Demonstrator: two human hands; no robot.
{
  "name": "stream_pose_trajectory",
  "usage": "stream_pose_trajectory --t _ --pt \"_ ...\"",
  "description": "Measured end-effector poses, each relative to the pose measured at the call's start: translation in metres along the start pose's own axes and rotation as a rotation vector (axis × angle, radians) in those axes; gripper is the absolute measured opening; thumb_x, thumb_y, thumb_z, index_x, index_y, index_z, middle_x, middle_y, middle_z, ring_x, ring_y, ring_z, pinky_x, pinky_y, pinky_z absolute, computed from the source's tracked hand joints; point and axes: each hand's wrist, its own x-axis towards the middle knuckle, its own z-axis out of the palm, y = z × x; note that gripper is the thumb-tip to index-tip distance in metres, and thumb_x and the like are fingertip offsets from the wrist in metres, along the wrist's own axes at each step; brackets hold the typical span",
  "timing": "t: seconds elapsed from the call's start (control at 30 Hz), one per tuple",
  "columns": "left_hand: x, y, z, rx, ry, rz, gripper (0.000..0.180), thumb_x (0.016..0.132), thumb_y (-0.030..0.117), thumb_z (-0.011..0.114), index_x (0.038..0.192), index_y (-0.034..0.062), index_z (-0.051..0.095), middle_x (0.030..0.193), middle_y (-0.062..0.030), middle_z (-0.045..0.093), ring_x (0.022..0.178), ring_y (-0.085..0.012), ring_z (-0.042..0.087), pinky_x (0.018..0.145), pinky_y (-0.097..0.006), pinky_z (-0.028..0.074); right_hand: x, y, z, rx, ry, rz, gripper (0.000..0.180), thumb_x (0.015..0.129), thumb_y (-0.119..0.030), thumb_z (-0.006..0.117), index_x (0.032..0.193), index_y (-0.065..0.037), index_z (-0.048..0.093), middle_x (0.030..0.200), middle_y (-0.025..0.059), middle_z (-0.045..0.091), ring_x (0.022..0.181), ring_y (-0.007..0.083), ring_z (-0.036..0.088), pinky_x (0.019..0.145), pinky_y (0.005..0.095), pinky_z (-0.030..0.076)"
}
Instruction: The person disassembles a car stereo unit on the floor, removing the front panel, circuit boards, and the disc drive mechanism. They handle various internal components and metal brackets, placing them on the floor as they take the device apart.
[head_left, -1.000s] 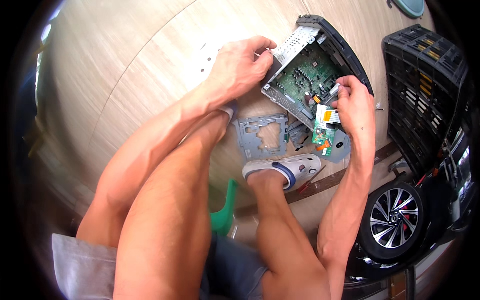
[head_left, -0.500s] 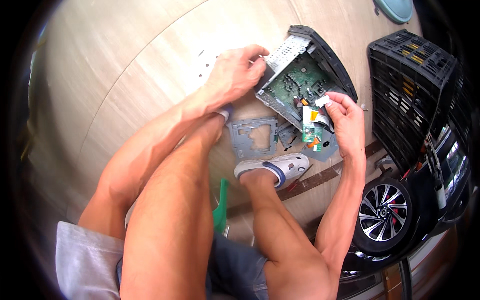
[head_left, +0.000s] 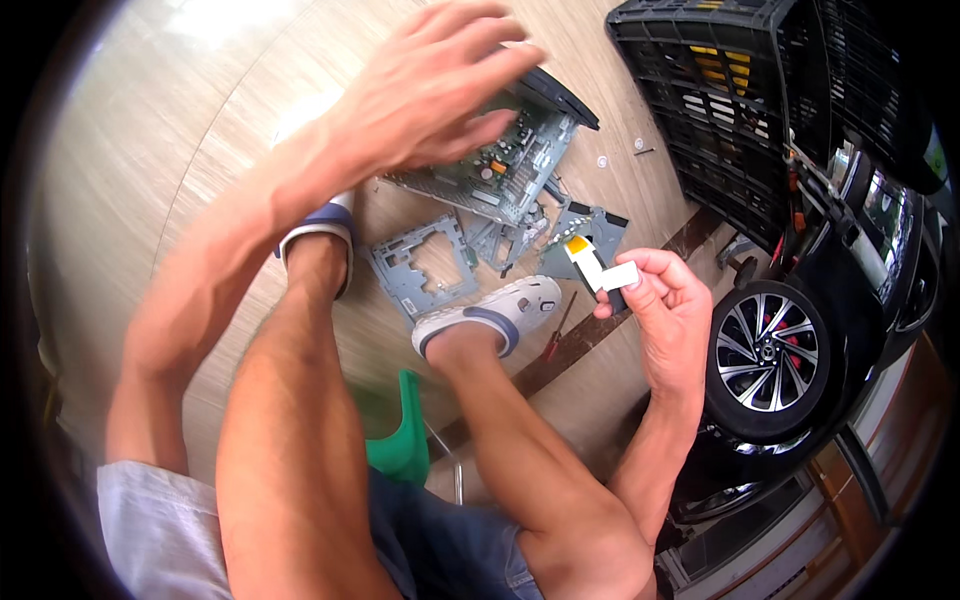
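My right hand (head_left: 660,300) pinches a white flat ribbon cable (head_left: 587,262) with a white tab and a yellow-orange patch. Its far end meets a small green circuit board (head_left: 562,236), seen nearly edge-on. My left hand (head_left: 450,85), smeared by motion, has its fingers spread over an opened metal electronics chassis (head_left: 545,150) and partly hides it. A green main board (head_left: 492,160) with small parts shows inside the chassis. Nearer to me lie a grey metal frame (head_left: 385,262) with a cut-out and a grey metal plate (head_left: 597,228).
My shoe (head_left: 490,315) stands beside the frame, with a red-handled screwdriver (head_left: 556,340) close by. A black plastic crate (head_left: 680,110) and a black toy car (head_left: 768,350) fill the right side. A green plastic piece (head_left: 402,440) lies between my legs.
The view has shifted. My left hand has come off the chassis side and risen over it, fingers spreading. My right hand has drawn the ribbon cable and small board toward me, away from the chassis.
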Motion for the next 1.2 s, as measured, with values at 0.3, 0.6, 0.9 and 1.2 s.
stream_pose_trajectory --t 0.3,0.6,0.9,1.2 --pt "0.058 -0.037 0.108 0.119 -0.818 0.07 0.018 0.081 0.018 0.072 0.093 0.0044 0.074 0.089 -0.0175 0.074 0.082 -0.0362 0.073 0.074 -0.046 0.059 -0.022 0.042 -0.022 0.299 0.095 -0.065 0.03 0.099 -0.02 0.072 0.117 0.004 0.065 0.083 0.0137 0.072 0.073 0.0245 0.072 0.077 0.0406 0.062" --pt "0.042 -0.046 0.147 0.18 -0.929 0.118 0.015 0.075 0.022 0.074 0.073 0.007 0.076 0.072 -0.0167 0.073 0.071 -0.0361 0.073 0.066 -0.048 0.058 -0.002 0.052 -0.02 0.461 0.274 -0.209 0.02 0.097 -0.01 0.073 0.105 0.006 0.066 0.081 0.0135 0.071 0.061 0.0195 0.067 0.054 0.0326 0.056" --pt "0.048 -0.03 0.035 0.154 -1.078 -0.592 0.019 0.075 0.014 0.069 0.081 -0.0041 0.073 0.071 -0.0265 0.068 0.068 -0.0401 0.07 0.063 -0.049 0.058 -0.002 0.038 -0.004 0.281 0.406 -0.187 0.015 0.094 -0.005 0.076 0.098 0.008 0.069 0.08 0.0138 0.073 0.06 0.0138 0.065 0.053 0.0258 0.053" --pt "0.017 -0.034 0.011 0.108 -0.751 -0.768 0.04 0.083 0.029 0.068 0.082 -0.0113 0.071 0.073 -0.0304 0.068 0.069 -0.0415 0.072 0.07 -0.048 0.059 0.053 0.015 0.039 -0.206 0.653 -0.365 0.012 0.097 -0.006 0.074 0.098 0.006 0.07 0.079 0.0066 0.071 0.063 0.0062 0.062 0.054 0.0204 0.048"
